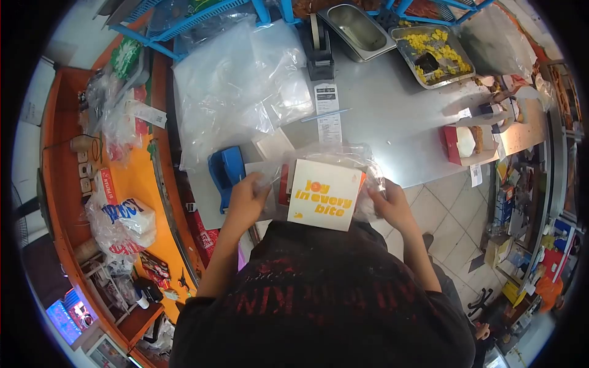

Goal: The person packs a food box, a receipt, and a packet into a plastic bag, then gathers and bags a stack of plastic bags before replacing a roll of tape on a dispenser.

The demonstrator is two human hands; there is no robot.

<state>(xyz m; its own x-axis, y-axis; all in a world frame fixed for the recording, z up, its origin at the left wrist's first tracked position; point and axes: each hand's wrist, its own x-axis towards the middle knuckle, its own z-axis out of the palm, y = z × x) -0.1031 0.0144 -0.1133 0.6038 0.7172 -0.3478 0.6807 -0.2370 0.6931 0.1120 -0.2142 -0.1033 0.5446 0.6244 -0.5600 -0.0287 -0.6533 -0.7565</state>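
Fingers of your left hand are pinched on the clear bag, and your right hand has a matching grip on its other side. Between them is the white box, "joy in every bite" across its face, tilted a little, its lower edge right up against your dark shirt.

The plastic is so see-through that your fingertips blur into it, and you can't tell whether the box sits fully inside. Red shows at both sides of the box, but most of whatever that is stays hidden.

Just beyond your left hand there's the blue holder, with a white paper square near it, partly covered. Ahead on the metal table, a thin stick lies across the receipt, the tape dispenser past its far end. Loose clear plastic fills the table's left side. Over on the right it's the red carton, then the tray of yellow food beside the metal pan. The blue rack crosses the top, cut off by the edge, blocking what's behind.
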